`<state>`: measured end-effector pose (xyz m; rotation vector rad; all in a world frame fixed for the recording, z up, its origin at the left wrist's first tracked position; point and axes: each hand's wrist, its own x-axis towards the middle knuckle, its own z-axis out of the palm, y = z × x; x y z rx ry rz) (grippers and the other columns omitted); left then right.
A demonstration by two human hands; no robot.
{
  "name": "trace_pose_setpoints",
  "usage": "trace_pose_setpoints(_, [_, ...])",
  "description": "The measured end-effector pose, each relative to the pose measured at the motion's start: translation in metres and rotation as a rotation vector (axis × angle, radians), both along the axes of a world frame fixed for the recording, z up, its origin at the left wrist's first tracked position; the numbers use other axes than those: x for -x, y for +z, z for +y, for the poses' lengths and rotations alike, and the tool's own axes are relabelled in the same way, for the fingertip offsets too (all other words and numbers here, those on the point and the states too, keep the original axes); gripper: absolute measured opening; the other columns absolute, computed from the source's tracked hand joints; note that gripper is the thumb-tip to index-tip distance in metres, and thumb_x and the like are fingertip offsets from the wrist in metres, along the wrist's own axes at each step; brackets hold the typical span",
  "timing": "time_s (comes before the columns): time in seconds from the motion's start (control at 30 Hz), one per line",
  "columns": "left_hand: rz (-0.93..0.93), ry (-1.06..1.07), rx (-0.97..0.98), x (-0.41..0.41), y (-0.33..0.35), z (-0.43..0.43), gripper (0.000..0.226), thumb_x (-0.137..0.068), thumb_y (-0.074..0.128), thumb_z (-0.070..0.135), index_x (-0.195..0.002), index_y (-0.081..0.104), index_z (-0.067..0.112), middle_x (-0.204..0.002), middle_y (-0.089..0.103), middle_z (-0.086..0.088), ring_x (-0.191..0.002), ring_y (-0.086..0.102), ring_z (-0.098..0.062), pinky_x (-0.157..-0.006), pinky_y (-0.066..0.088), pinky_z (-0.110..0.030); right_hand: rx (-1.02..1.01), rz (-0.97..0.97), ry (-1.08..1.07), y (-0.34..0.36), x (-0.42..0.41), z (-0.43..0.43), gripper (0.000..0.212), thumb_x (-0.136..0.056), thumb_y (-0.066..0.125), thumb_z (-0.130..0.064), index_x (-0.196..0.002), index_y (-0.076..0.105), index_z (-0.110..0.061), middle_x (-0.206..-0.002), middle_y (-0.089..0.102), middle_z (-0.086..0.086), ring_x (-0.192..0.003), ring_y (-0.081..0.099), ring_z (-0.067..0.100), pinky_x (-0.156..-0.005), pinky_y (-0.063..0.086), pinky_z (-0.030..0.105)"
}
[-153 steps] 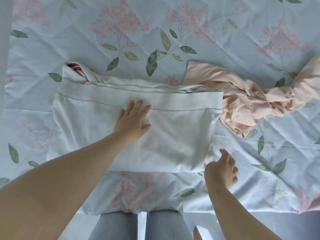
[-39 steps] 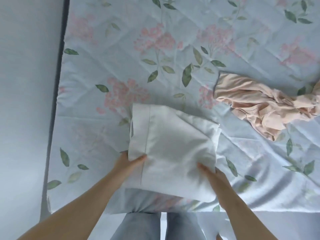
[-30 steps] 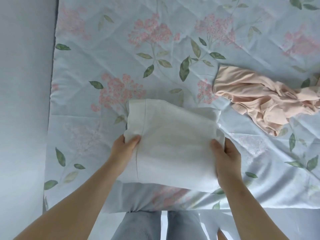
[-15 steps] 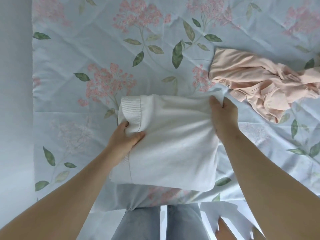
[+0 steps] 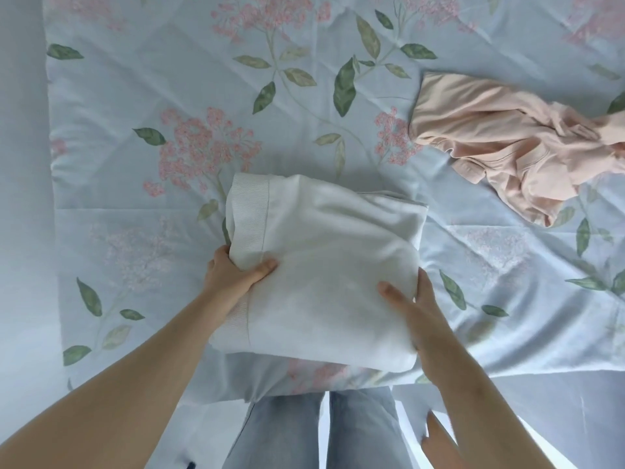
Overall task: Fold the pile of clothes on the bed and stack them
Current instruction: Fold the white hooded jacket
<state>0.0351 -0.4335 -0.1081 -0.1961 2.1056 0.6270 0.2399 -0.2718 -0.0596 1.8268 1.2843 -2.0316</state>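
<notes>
A folded white garment [image 5: 324, 265] with a ribbed hem along its left side lies near the front edge of the bed. My left hand [image 5: 233, 275] grips its left edge, thumb on top and fingers underneath. My right hand [image 5: 411, 309] holds the lower right side, thumb on the cloth and fingers wrapped around the edge. A crumpled peach garment [image 5: 507, 143] lies unfolded at the upper right, apart from both hands.
The bed is covered by a pale blue floral sheet [image 5: 169, 96]. Its left edge meets a grey wall or floor strip [image 5: 20, 198]. My legs in blue jeans [image 5: 321, 431] stand against the bed's front edge.
My right hand has slid from the white garment's far right corner down to its near right side. The left hand keeps its grip on the left edge.
</notes>
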Motion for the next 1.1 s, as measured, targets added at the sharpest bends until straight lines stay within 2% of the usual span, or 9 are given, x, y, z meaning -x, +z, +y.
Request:
trace_pose_setpoints(0.13, [0.026, 0.016, -0.012, -0.008, -0.008, 0.0, 0.12, -0.031, 0.074, 0.073, -0.132, 0.035, 0.021, -0.128, 0.05, 0.0, -0.121, 0.047, -0.025, -0.103, 0.041, -0.047, -0.299, -0.471, 0.092, -0.032, 0.001, -0.019, 0.095, -0.069, 0.07, -0.061, -0.144, 0.026, -0.025, -0.147, 0.034, 0.002, -0.13, 0.038, 0.029, -0.103, 0.036, 0.052])
trace_pose_setpoints(0.27, [0.097, 0.025, -0.025, -0.014, -0.023, 0.003, 0.097, -0.052, 0.081, 0.062, -0.127, 0.037, 0.02, -0.124, 0.052, 0.001, -0.115, 0.05, -0.023, -0.095, 0.043, -0.039, -0.433, -0.735, 0.114, -0.065, 0.007, -0.016, 0.085, -0.07, 0.059, -0.072, -0.135, 0.036, -0.022, -0.14, 0.033, 0.008, -0.125, 0.032, 0.031, -0.098, 0.03, 0.048])
trace_pose_setpoints(0.43, [0.081, 0.104, -0.153, -0.015, -0.023, 0.006, 0.066, -0.065, 0.084, 0.039, -0.119, 0.053, 0.017, -0.111, 0.062, 0.006, -0.094, 0.059, -0.007, -0.074, 0.043, -0.018, -0.45, -0.61, 0.099, -0.077, 0.005, -0.016, 0.063, -0.077, 0.051, -0.07, -0.107, 0.044, -0.015, -0.116, 0.053, 0.006, -0.109, 0.049, 0.03, -0.09, 0.041, 0.042])
trace_pose_setpoints(0.53, [-0.074, 0.173, -0.253, -0.01, -0.012, 0.013, 0.033, -0.068, 0.083, 0.024, -0.098, 0.068, 0.022, -0.093, 0.07, 0.006, -0.088, 0.066, -0.011, -0.07, 0.049, -0.022, -0.393, -0.572, 0.174, -0.074, 0.002, -0.012, 0.064, -0.08, 0.044, -0.073, -0.102, 0.055, -0.014, -0.111, 0.056, 0.007, -0.107, 0.053, 0.031, -0.093, 0.043, 0.048])
trace_pose_setpoints(0.6, [-0.115, 0.213, -0.279, -0.01, -0.003, 0.011, 0.033, -0.066, 0.085, 0.021, -0.095, 0.068, 0.02, -0.091, 0.071, 0.004, -0.086, 0.067, -0.014, -0.073, 0.05, -0.026, -0.345, -0.498, 0.177, -0.065, 0.001, -0.01, 0.063, -0.084, 0.043, -0.069, -0.105, 0.059, -0.012, -0.106, 0.059, 0.008, -0.104, 0.055, 0.032, -0.088, 0.046, 0.044])
trace_pose_setpoints(0.73, [-0.121, 0.17, -0.353, -0.013, 0.037, 0.01, 0.027, -0.07, 0.081, 0.015, -0.092, 0.067, 0.02, -0.08, 0.074, 0.009, -0.081, 0.068, -0.012, -0.072, 0.05, -0.029, -0.333, -0.275, 0.061, -0.016, -0.014, -0.009, 0.043, -0.09, 0.051, -0.053, -0.083, 0.056, -0.011, -0.078, 0.06, 0.002, -0.08, 0.057, 0.024, -0.062, 0.042, 0.031])
trace_pose_setpoints(0.87, [-0.062, 0.1, -0.44, -0.027, 0.097, 0.023, 0.029, -0.072, 0.08, 0.016, -0.097, 0.066, 0.018, -0.088, 0.071, 0.003, -0.081, 0.065, -0.014, -0.066, 0.047, -0.026, -0.382, -0.107, -0.085, 0.047, -0.043, -0.007, 0.026, -0.091, 0.056, -0.041, -0.088, 0.059, -0.016, -0.084, 0.065, -0.001, -0.083, 0.06, 0.019, -0.073, 0.047, 0.034])
trace_pose_setpoints(1.03, [-0.015, -0.02, -0.55, -0.072, 0.17, 0.072, 0.036, -0.065, 0.083, 0.024, -0.099, 0.07, 0.02, -0.095, 0.073, 0.001, -0.092, 0.068, -0.02, -0.086, 0.051, -0.036, -0.476, 0.018, -0.247, 0.118, -0.102, 0.016, 0.006, -0.095, 0.053, -0.031, -0.092, 0.058, -0.029, -0.088, 0.063, -0.012, -0.084, 0.058, 0.006, -0.069, 0.043, 0.024])
trace_pose_setpoints(1.1, [-0.005, -0.079, -0.59, -0.102, 0.193, 0.098, 0.042, -0.057, 0.084, 0.029, -0.096, 0.071, 0.022, -0.09, 0.074, 0.007, -0.091, 0.068, -0.017, -0.085, 0.051, -0.035, -0.507, 0.046, -0.303, 0.139, -0.137, 0.03, 0.007, -0.095, 0.053, -0.03, -0.092, 0.059, -0.03, -0.089, 0.064, -0.013, -0.084, 0.057, 0.004, -0.07, 0.043, 0.023])
